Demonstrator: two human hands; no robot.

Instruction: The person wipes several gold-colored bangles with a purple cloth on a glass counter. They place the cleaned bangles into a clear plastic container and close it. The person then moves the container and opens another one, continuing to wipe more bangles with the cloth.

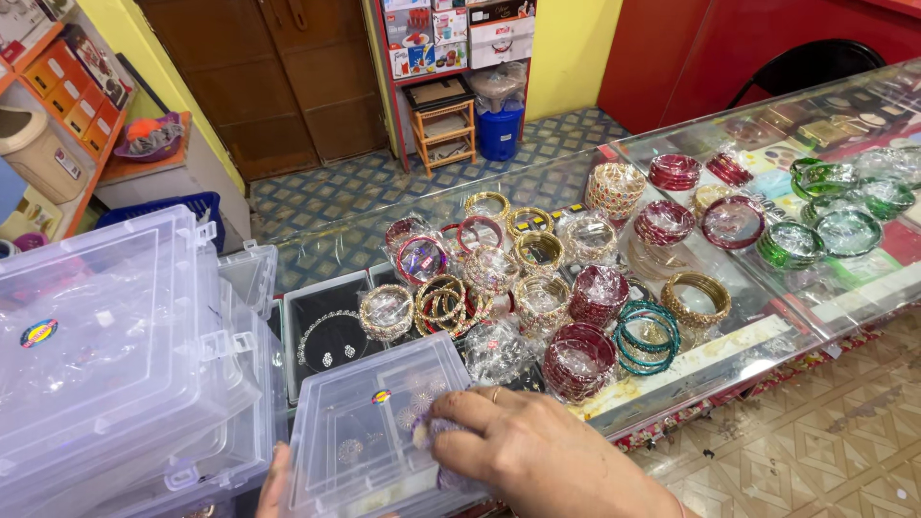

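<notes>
The right hand lies flat on the clear plastic box at 6 o'clock, fingers bent and pressed together on a small purple cloth, likely to hold it tight for rubbing. The left hand steadies the box edge; its fingers are hidden. Bangles lie at 12 o'clock on the glass counter.

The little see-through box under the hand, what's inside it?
Inside the clear box, small sparkly jewellery pieces show through the lid. The right hand covers the near corner, hiding whatever lies there.
</notes>
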